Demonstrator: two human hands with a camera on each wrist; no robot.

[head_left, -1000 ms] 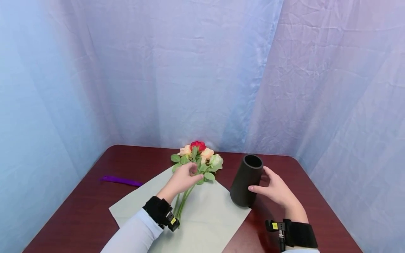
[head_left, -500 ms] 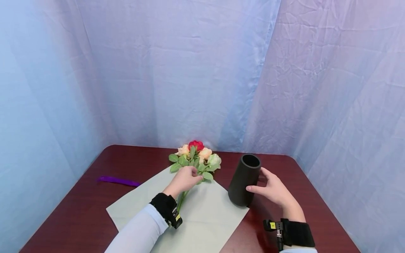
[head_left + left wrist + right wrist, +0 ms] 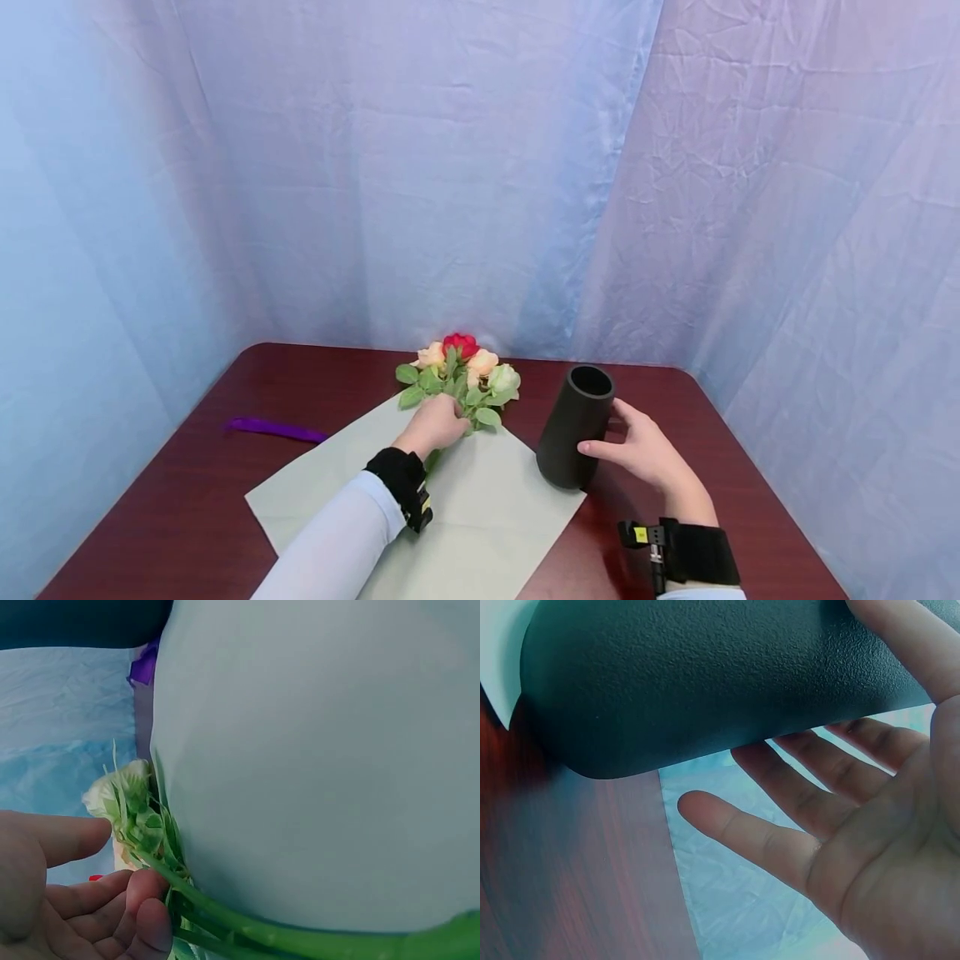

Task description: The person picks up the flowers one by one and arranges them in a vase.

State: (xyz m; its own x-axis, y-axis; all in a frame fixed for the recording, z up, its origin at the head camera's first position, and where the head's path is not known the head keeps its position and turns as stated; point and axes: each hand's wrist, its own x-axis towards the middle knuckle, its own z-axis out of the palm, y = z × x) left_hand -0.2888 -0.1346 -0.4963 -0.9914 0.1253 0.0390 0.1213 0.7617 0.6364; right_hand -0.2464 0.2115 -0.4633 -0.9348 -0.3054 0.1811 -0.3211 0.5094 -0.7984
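Flowers (image 3: 504, 380) with red, peach and pale green heads lie on a sheet of pale wrapping paper (image 3: 480, 517). My left hand (image 3: 437, 423) is over their stems (image 3: 300, 937). In the left wrist view its fingers are curled beside the stems, while the thumb stays apart from the fingers. A dark, textured vase (image 3: 573, 442) stands at the paper's right corner. My right hand (image 3: 645, 450) holds it loosely from the right, thumb on the near side and several fingers reaching behind. The little finger (image 3: 712, 817) is clear of the vase.
A purple ribbon (image 3: 277, 430) lies on the dark red table (image 3: 172, 483), left of the paper. Pale blue and lilac cloth (image 3: 465, 175) hangs behind the table and along its sides.
My left hand has lowered onto the stems and its fingers have curled in. My right hand stays at the vase. The whole scene shifts slightly left in the head view.
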